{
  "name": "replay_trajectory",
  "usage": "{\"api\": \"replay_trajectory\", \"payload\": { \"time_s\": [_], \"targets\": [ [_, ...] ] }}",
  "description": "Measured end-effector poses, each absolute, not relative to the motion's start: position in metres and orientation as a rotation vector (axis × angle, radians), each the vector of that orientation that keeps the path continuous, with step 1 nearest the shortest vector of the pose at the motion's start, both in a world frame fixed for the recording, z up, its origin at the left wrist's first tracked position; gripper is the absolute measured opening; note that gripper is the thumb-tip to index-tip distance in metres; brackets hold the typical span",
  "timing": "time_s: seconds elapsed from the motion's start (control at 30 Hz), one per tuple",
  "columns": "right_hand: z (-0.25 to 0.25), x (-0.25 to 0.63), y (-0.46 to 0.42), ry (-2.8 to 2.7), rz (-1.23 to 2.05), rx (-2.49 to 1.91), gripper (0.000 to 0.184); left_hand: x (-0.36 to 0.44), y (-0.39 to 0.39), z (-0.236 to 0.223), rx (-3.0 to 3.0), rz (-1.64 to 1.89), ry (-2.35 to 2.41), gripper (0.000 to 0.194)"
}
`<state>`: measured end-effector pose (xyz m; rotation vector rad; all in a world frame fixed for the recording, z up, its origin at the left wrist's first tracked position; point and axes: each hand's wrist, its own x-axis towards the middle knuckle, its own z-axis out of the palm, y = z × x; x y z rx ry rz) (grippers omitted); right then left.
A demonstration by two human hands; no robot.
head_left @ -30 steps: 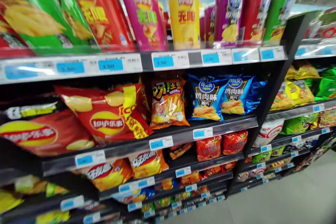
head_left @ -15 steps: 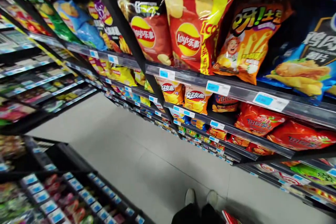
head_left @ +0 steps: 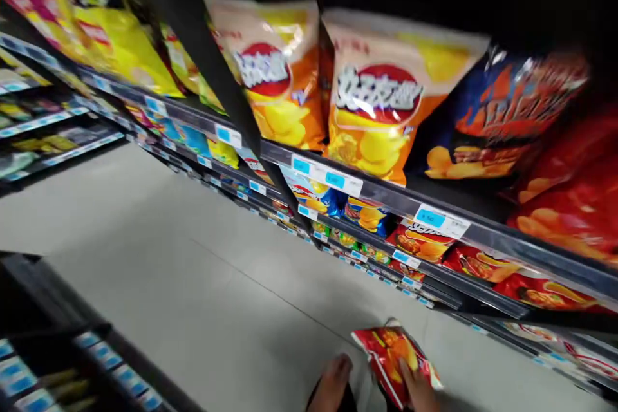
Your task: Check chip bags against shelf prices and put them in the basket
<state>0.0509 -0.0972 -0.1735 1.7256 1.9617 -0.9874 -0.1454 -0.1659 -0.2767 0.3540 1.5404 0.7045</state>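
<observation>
At the bottom of the head view, my right hand [head_left: 419, 391] is closed on a red snack bag [head_left: 390, 351] with yellow-orange chips pictured on its front. The bag lies tilted, with its printed face up. To its left is my left hand [head_left: 332, 381], apart from the bag. Nothing shows in this hand, but its fingers are too blurred to make out their pose. Both hands are low over the floor, well below the shelf of cream-and-orange chip bags [head_left: 374, 100].
A dark shelf rack [head_left: 386, 199] runs along the right, its tiers lined with snack bags and price tags. Red bags [head_left: 574, 187] stand at the right edge. Grey floor [head_left: 203, 283] stretches between it and a lower display rack [head_left: 96, 354] at the bottom left.
My view has moved lower and closer to the middle shelf. Both hands have come into view at the bottom, and the red bag, earlier just a corner, now shows almost whole.
</observation>
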Motion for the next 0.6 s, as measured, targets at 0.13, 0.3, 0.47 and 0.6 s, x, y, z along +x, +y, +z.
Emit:
{"api": "replay_trajectory", "payload": {
  "time_s": [0.13,0.3,0.47,0.6],
  "targets": [
    [-0.278,0.020,-0.046,1.768,-1.337,1.602,0.050,-0.160,-0.130,-0.363,0.041,0.857,1.567,0.063],
    [-0.340,-0.005,0.011,1.964,-1.493,1.261,0.051,-0.213,-0.105,-0.420,-0.233,1.121,1.406,0.062],
    [-0.357,0.003,0.033,2.061,-1.504,0.927,0.056,-0.227,-0.082,-0.447,-0.267,0.802,1.150,0.075],
    [-0.359,0.025,0.018,2.315,-1.317,0.984,0.053,-0.225,-0.079,-0.481,-0.104,0.795,1.101,0.092]
  ]
}}
